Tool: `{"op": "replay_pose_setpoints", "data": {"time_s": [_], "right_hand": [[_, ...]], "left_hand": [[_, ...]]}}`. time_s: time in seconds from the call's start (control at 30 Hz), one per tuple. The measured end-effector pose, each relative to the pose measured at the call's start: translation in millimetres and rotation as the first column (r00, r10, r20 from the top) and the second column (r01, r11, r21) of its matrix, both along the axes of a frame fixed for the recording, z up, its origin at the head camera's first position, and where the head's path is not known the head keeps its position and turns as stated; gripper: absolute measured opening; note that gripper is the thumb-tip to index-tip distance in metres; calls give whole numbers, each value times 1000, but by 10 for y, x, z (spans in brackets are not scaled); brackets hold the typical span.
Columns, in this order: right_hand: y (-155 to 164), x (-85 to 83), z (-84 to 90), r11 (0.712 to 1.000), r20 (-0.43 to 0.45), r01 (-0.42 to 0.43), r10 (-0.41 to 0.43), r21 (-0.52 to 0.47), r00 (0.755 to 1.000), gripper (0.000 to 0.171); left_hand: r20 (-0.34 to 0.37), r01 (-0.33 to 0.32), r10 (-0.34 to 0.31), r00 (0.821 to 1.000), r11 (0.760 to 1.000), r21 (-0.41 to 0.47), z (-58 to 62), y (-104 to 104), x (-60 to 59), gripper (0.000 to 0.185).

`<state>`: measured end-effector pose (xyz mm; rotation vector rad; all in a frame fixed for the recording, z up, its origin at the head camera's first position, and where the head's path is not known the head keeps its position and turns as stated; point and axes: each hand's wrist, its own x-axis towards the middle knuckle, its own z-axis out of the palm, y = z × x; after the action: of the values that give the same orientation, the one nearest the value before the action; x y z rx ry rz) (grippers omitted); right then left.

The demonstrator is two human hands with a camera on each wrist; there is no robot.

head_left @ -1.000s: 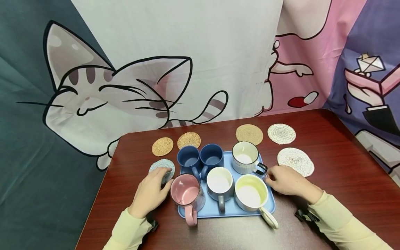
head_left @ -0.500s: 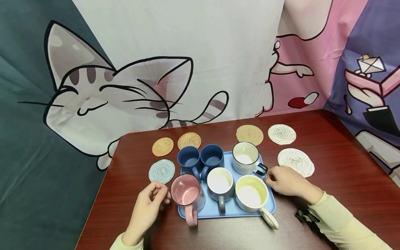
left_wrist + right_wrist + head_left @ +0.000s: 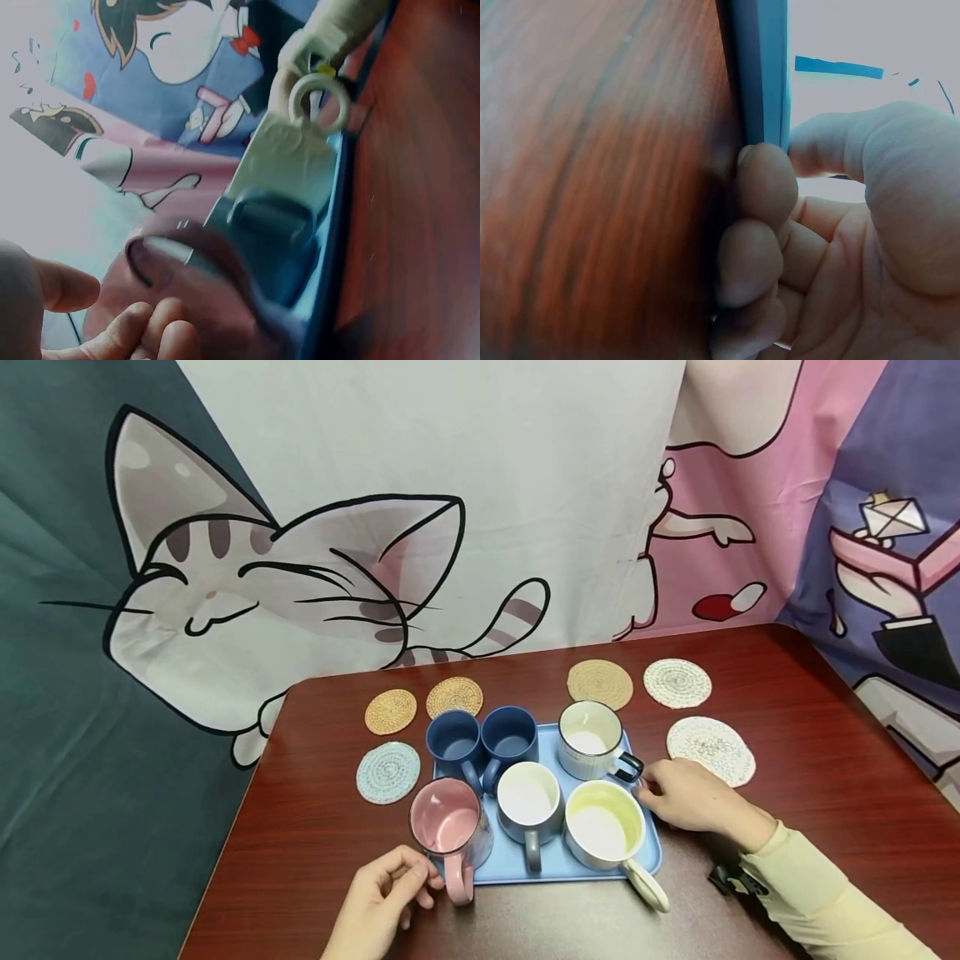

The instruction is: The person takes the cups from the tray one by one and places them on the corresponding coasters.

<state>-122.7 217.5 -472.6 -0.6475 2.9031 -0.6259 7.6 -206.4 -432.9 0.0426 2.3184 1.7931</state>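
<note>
On the blue tray [image 3: 557,869] stand several mugs. A pink mug [image 3: 447,814] is at its front left, handle toward me. My left hand [image 3: 382,893] is just left of that handle, fingers loosely bent, fingertips by the tray's front-left corner. In the left wrist view, its thumb and fingers are apart, overlapping the pink mug [image 3: 217,307]. At the tray's right edge my right hand [image 3: 686,795] grips the rim. The right wrist view shows the thumb on one side of the rim [image 3: 769,75] and curled fingers on the other.
Behind the pink mug are two dark blue mugs [image 3: 508,739]; a grey mug [image 3: 528,802], a pale yellow mug [image 3: 603,827] and a white mug [image 3: 589,739] fill the rest. Round woven coasters, including a light blue one [image 3: 388,772] and a white one [image 3: 708,747], lie around the tray.
My left hand has drawn back from over the light blue coaster, uncovering it, and moved toward me and right to the pink mug's handle. The right hand and the tray stay put.
</note>
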Motion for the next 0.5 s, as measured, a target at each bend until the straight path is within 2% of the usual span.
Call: {"op": "replay_pose_setpoints", "data": {"time_s": [0.13, 0.23, 0.33, 0.5], "right_hand": [[-1, 2, 8, 1000, 1, 1, -1, -1, 1000, 36], [-2, 4, 6, 1000, -1, 0, 0, 1, 1000, 36], [-2, 4, 5, 1000, 0, 3, -3, 3, 1000, 36], [3, 0, 0, 1000, 5, 6, -6, 4, 1000, 36]], "left_hand": [[-11, 85, -85, 996, 993, 81, -52, 33, 43, 20], [-29, 145, -142, 989, 974, 173, -93, 63, 71, 21], [-53, 204, -197, 979, 940, 272, -136, 102, 86, 23], [-101, 298, -282, 954, 861, 412, -190, 180, 97, 28]]}}
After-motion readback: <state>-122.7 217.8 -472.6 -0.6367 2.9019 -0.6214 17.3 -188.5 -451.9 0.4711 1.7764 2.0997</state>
